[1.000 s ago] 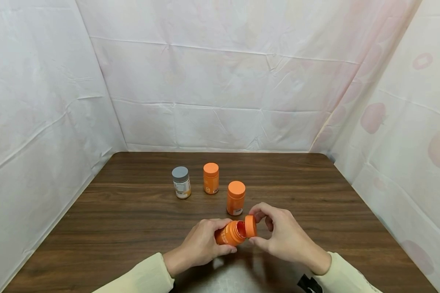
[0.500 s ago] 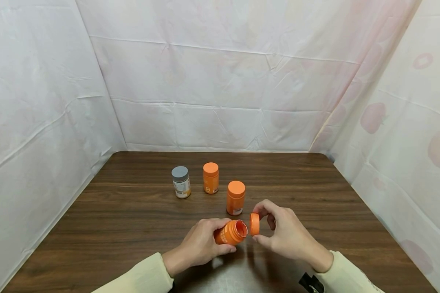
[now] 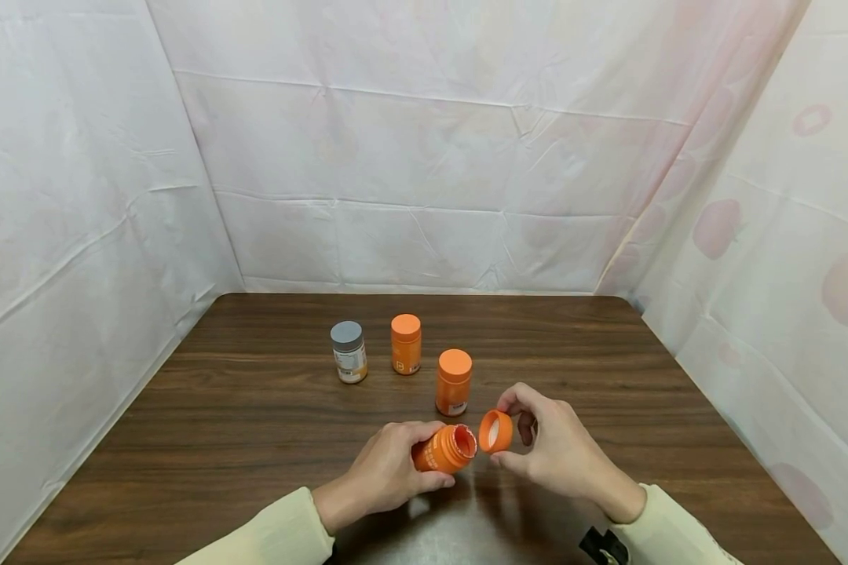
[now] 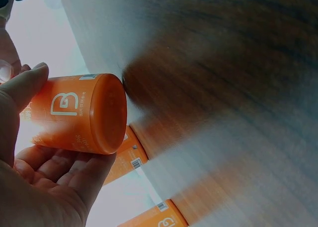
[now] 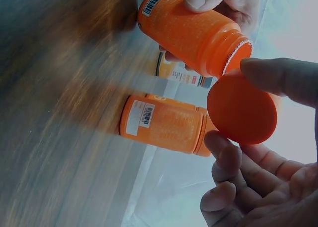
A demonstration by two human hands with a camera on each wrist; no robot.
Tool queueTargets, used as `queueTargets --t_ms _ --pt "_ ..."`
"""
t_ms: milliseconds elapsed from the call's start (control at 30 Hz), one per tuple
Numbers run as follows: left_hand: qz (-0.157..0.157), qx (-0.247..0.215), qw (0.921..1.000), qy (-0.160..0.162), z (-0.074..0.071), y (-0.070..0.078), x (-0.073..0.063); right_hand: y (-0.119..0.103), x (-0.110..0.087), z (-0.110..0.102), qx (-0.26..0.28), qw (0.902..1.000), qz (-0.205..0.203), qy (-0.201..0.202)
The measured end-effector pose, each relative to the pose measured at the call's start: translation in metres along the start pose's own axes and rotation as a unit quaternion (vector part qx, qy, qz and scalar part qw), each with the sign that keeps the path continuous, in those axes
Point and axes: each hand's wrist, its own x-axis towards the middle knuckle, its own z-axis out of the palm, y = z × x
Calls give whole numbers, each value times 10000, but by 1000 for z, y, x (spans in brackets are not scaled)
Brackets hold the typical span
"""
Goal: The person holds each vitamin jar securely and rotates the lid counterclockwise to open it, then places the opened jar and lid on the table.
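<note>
My left hand [image 3: 390, 469] grips an orange pill bottle [image 3: 438, 450] around its body, tilted so that its uncapped mouth faces right. In the left wrist view the bottle's base and white logo [image 4: 64, 104] show between thumb and fingers. Just right of the mouth, my right hand [image 3: 554, 443] pinches an orange screw cap [image 3: 496, 431] by its edge, thumb below and fingers above. The cap's pale inner side is turned toward the bottle. From the right wrist, the flat top of the cap [image 5: 242, 109] shows, overlapping the bottle's rim in this view.
Behind the hands stand a capped orange bottle [image 3: 455, 383], a second orange one [image 3: 406, 345] farther back, and a white bottle with a grey cap [image 3: 349, 353] to the left. White sheets [image 3: 424, 157] enclose the wooden table [image 3: 268, 369] at back and sides.
My right hand has drawn the cap away from the bottle's mouth to the right and turned it, so its inside now shows. The left hand and its bottle have stayed almost still.
</note>
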Motion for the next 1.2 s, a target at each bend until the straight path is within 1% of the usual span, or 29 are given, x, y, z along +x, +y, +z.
queueTargets --t_ms 133,267,400,567,767,1000,1200 --pt "-14 7 10000 2 0 0 0 1 -1 0 -146 9998 84 130" --pt "-16 34 10000 -2 -1 0 0 1 -2 1 -262 9993 10 268" --pt "-47 41 10000 -25 -1 0 1 3 -2 1 -220 9990 5 377" --pt "-88 18 9999 -51 -1 0 1 5 -2 1 -184 9991 45 374" --pt "-37 10 10000 -22 -1 0 0 7 -2 0 -240 9990 107 363" --pt "-78 12 10000 -25 -1 0 0 10 -3 -2 -284 9983 94 501" --pt "-27 56 10000 56 0 0 -1 13 -4 -5 -283 9979 217 548"
